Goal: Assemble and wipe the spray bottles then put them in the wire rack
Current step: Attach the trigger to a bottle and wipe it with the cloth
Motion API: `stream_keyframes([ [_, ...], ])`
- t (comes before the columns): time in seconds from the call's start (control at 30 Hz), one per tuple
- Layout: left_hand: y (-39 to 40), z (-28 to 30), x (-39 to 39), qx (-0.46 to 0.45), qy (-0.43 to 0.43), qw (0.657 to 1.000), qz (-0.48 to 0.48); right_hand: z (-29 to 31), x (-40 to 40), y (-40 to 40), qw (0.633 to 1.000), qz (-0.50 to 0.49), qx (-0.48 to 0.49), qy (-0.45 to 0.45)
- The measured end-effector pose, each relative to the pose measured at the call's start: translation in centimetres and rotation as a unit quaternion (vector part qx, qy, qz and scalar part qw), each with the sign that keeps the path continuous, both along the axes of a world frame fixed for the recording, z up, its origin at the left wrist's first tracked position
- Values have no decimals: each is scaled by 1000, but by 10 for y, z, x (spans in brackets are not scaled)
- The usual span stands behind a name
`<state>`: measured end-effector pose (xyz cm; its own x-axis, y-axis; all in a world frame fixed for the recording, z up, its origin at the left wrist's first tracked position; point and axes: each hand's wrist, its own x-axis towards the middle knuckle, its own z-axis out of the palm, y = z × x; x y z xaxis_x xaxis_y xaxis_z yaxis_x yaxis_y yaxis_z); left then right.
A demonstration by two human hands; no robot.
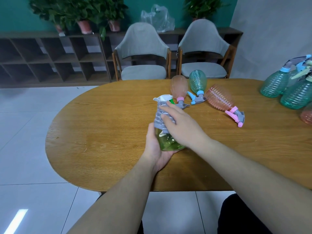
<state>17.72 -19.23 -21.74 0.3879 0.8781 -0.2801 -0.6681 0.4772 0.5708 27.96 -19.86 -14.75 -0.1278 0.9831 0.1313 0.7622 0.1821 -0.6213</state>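
Observation:
My left hand [156,149] cups the base of a yellow-green spray bottle [168,141] with a white and green trigger head [164,98], held tilted over the wooden table [101,132]. My right hand [181,126] presses a grey cloth [160,118] against the bottle's upper body. Three assembled bottles lie on their sides beyond: a pink one [179,89], a teal one [197,83] and another pink one [220,97]. No wire rack is visible.
At the right edge stand several teal spray bottles [275,85] and part of a pink one [307,116]. Two grey chairs [143,53] face the table's far side. A dark cubby shelf [50,58] with potted plants lines the back wall.

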Motion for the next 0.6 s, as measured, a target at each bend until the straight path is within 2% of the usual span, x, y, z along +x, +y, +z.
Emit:
stream_keyframes([
  [0.1, 0, -1, -3, -7, -47, 999, 16, -13, -1, -18, 995, 45, 77, -51],
  [0.3, -3, 2, -9, -14, -41, 999, 2, -43, 12, -42, 975, 112, 179, -68],
  [0.4, -5, 4, -9, -13, -31, 999, -9, -53, 16, -47, 975, 112, 190, -29],
  [0.6, -6, 7, -3, 13, 7, 1000, 8, -47, 12, -43, 986, 45, 147, 68],
])
